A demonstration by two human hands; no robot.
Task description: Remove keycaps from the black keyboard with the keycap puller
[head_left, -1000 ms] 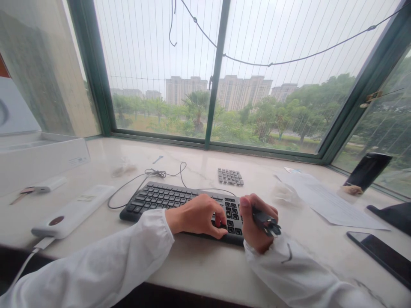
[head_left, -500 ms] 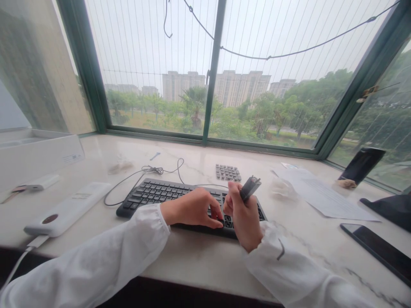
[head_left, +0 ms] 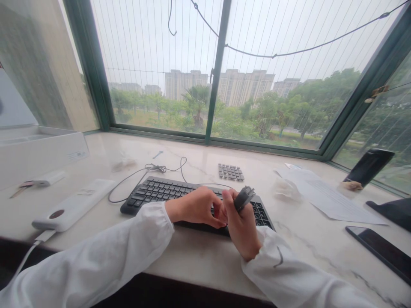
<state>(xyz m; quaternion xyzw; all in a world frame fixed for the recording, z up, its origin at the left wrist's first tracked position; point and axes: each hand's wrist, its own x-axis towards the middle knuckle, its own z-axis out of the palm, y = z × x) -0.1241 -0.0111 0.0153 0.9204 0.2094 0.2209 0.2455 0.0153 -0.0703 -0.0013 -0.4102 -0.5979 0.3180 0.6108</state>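
My right hand [head_left: 240, 224] is closed round a dark grey stick-like tool [head_left: 244, 197] with a notched upper end; its lower end is hidden in the fist. Close beside it, my left hand [head_left: 201, 208] has its fingers and thumb curled together over the keyboard, against the right hand's fingers. What the left fingertips hold, if anything, is hidden. Under both hands lies a black keyboard [head_left: 159, 192]. Its right-hand key block shows exposed key sockets [head_left: 260, 214]. Beyond it, several loose keycaps [head_left: 230, 172] lie in rows on the white marble-like counter [head_left: 199, 265].
A keyboard cable [head_left: 155, 168] coils behind the keyboard. On the left are a white power bank [head_left: 77, 203] with a plugged cable and a white box [head_left: 41, 149]. A plastic bag [head_left: 287, 190], papers [head_left: 330, 194] and a phone [head_left: 382, 252] lie right. Windows stand behind.
My right hand has moved left and down against the left fingers, tilting the tool lower. More exposed sockets show to its right. The whole view has shifted slightly.
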